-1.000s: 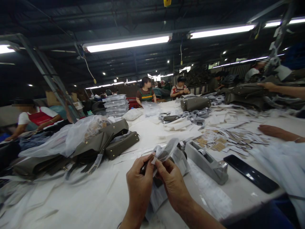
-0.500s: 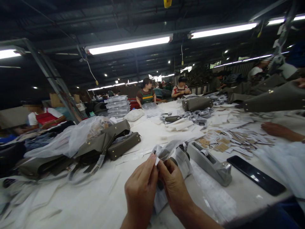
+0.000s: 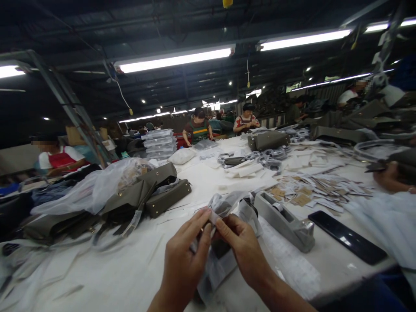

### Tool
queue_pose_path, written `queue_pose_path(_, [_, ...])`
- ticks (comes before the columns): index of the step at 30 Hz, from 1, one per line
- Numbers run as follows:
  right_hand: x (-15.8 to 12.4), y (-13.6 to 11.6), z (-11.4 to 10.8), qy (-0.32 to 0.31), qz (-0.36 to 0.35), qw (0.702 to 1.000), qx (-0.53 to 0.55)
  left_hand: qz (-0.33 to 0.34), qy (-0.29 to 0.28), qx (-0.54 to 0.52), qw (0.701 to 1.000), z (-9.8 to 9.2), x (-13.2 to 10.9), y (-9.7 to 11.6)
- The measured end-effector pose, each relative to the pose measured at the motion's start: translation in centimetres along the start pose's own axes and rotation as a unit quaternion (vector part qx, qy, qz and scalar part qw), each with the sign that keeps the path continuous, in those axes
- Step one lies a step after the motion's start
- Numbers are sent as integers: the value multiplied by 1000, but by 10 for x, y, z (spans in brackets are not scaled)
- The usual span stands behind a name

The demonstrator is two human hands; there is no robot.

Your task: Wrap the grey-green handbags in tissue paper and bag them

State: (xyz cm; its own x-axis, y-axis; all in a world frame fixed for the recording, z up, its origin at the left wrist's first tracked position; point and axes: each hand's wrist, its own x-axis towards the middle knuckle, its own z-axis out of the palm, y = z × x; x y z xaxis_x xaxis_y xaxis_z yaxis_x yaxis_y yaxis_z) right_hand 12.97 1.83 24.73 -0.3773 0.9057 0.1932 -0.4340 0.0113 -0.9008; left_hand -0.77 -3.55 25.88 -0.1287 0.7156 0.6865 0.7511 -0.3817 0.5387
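I'm holding a wrapped piece (image 3: 224, 262) right in front of me, a dark, narrow thing mostly hidden under translucent, creased whitish covering, with a loose flap of the film standing up beyond my fingers. My left hand (image 3: 185, 253) pinches it between thumb and fingers, and my right hand (image 3: 245, 247) grips it from the other side, the two sets of fingertips nearly meeting at a small pale strip (image 3: 213, 217). Taking my hands as the dial's centre, a grey tape dispenser (image 3: 286, 225) sits just beside them at three o'clock, with a black phone (image 3: 347, 237) past it. Paper tags (image 3: 312, 190) lie scattered at two o'clock, and olive-grey bags (image 3: 169, 197) with small gold studs slump at ten. The white table (image 3: 130, 273) is layered with pale sheets. Farther off, at eleven, plastic-wrapped bundles (image 3: 159, 145) are stacked; near twelve a co-worker in a striped apron (image 3: 199, 130) bends over the tabletop. Overhead, bright tube lights (image 3: 175, 60) cross a dark ceiling (image 3: 182, 26).
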Motion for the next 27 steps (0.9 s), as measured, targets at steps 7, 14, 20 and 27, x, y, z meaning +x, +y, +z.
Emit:
queue_pose_path(7, [5,-16,-5,-23,-147,973,-176,-222,-119,-230,940,-9,27,-6])
queue_pose_path(14, [19,-28,-73,-19,-195,914,-355,-344,-59,-308,885,3,26,-23])
queue_pose_path(20, [21,-18,-230,260,-65,779,-567,-412,3,-359,837,5,36,-31])
queue_pose_path(27, [18,-12,-288,215,89,818,-526,-414,39,-356,837,12,42,-30])
